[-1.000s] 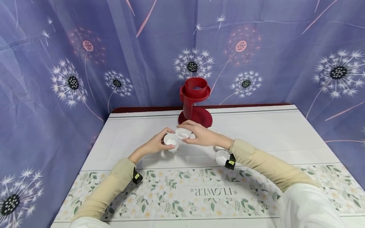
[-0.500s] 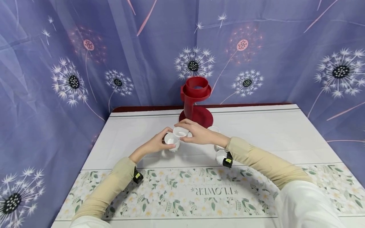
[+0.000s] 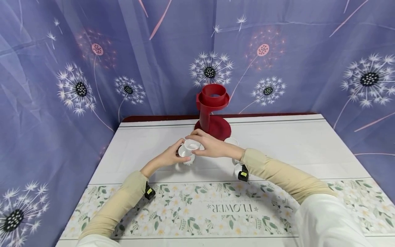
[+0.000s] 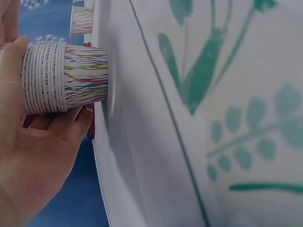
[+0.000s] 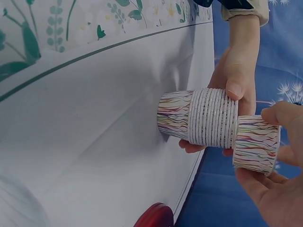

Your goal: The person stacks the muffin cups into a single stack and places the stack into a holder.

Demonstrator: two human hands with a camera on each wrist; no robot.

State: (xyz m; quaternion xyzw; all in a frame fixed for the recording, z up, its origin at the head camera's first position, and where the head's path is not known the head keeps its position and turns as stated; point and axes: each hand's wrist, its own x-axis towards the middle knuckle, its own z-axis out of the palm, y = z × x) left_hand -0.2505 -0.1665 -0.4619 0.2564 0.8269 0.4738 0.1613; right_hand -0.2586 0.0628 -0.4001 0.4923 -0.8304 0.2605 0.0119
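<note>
My left hand (image 3: 168,156) grips an upright stack of nested paper cups (image 5: 208,117), fingers and thumb wrapped around it. The cups are white with wavy coloured lines; the stack's base is at or near the tabletop, and I cannot tell if it touches. My right hand (image 3: 213,145) pinches a single paper cup (image 5: 257,144) of the same pattern between thumb and fingers. That cup is upright and sits just above the stack's mouth, off to its right side. In the left wrist view, the stacked rims (image 4: 45,78) show as close ridges.
A red stand (image 3: 213,99) with a ring-shaped holder and round base is at the back of the table. More white cups stand under my right forearm, one farther back (image 3: 231,141), another nearer (image 3: 237,170), partly hidden. A floral strip (image 3: 191,209) crosses the front of the cloth.
My right hand has carried its cup a little leftward, so it now overlaps the stack's mouth in the head view. The left hand and the stack have hardly moved.
</note>
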